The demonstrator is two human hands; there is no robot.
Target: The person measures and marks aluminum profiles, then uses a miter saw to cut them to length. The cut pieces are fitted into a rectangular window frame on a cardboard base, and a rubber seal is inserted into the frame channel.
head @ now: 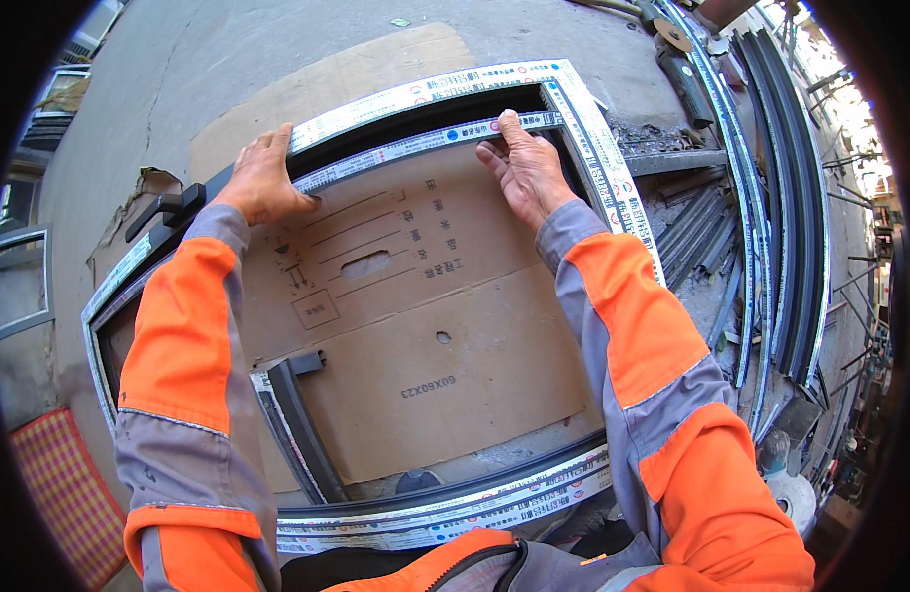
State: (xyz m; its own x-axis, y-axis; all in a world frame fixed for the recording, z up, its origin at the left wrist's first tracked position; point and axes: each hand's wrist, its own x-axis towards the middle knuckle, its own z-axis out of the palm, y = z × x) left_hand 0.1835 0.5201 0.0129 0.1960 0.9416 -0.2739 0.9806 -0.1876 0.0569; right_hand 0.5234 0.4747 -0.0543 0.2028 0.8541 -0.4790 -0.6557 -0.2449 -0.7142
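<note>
A large metal window frame (418, 85), covered in printed protective film, lies before me over a flattened cardboard sheet (455, 311). Inside its far side runs a narrower film-covered bar (418, 144). My left hand (266, 177) rests at the far rail, fingers spread over it and thumb down by the bar's left part. My right hand (525, 163) pinches the bar near its right end, thumb on top and fingers curled beneath. A black handle (166, 209) sits on the frame left of my left hand. A short dark profile piece (303, 429) stands inside the frame's lower left.
An angle grinder (684, 81) lies at the upper right. Long dark metal profiles (788, 207) and offcuts (702, 237) fill the right side. A checkered cushion (70, 496) is at the lower left, with another window frame (48, 281) above it.
</note>
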